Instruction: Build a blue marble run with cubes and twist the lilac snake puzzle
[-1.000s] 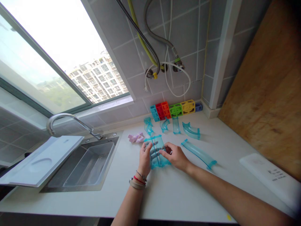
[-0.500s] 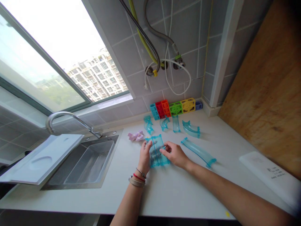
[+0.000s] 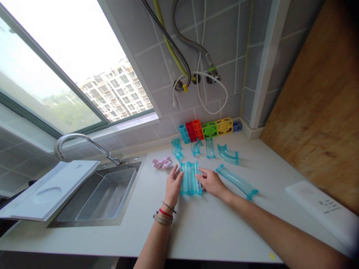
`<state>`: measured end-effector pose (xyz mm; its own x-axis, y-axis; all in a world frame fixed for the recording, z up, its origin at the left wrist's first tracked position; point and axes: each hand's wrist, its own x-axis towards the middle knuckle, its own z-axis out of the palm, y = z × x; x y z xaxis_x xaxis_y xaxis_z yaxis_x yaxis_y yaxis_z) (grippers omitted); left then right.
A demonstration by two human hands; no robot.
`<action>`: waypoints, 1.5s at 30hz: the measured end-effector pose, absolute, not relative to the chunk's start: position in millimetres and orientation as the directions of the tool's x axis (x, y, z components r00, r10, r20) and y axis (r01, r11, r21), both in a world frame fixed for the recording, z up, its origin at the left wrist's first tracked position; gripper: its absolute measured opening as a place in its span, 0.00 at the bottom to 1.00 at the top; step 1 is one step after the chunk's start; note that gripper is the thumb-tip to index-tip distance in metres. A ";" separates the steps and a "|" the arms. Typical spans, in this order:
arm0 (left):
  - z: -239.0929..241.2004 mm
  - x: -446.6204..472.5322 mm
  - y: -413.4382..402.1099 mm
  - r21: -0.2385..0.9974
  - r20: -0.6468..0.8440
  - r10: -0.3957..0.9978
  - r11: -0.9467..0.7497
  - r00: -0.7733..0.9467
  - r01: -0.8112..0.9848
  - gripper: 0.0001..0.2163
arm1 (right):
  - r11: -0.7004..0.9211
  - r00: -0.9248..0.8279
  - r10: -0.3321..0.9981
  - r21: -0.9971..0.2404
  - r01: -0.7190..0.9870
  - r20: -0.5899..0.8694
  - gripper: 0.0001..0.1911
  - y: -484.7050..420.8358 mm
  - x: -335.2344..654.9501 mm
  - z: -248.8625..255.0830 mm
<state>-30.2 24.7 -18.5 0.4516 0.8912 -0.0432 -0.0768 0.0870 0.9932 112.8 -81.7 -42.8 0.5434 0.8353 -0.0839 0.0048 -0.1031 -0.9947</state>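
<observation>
Two clear blue plastic track pieces [image 3: 190, 179] stand side by side between my hands, their long edges touching or nearly so. My left hand [image 3: 173, 184] grips the left edge, thumb on the near face. On the right edge, my right hand [image 3: 211, 181] pinches with thumb and fingers; part of those fingers is hidden behind the plastic. Beyond lie more blue track pieces: an S-shaped one [image 3: 177, 148], a small curved one [image 3: 196, 147], a short straight one [image 3: 210, 148] and a wide curve [image 3: 228, 154]. A long track piece [image 3: 238, 181] rests right of my right hand.
Coloured plastic blocks [image 3: 210, 129] line the wall at the back. A pink folded piece [image 3: 162, 162] lies left of the tracks. The sink [image 3: 131, 194] with its faucet [image 3: 84, 136] and a white board [image 3: 47, 188] is at left. A white package [image 3: 322, 209] lies at right.
The blue track pieces have been turned so their grooved faces now show toward me and they look narrower. My left hand has shifted slightly; both hands still hold the edges.
</observation>
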 end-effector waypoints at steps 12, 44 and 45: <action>-5.6 -35.8 20.2 0.851 0.215 0.856 -0.400 0.469 0.340 0.20 | -0.168 0.546 0.812 -0.978 -0.122 -0.208 0.13 -81.3 115.2 -32.1; 41.0 -183.0 100.1 0.024 -0.008 0.928 -0.373 0.374 0.927 0.10 | -0.050 0.319 0.947 -0.996 0.078 -0.022 0.10 -81.3 116.3 -40.3; 40.6 -182.8 105.5 0.022 -0.004 0.931 -0.364 0.364 0.931 0.10 | -0.049 0.314 0.949 -0.995 0.087 -0.019 0.10 -81.5 116.3 -39.9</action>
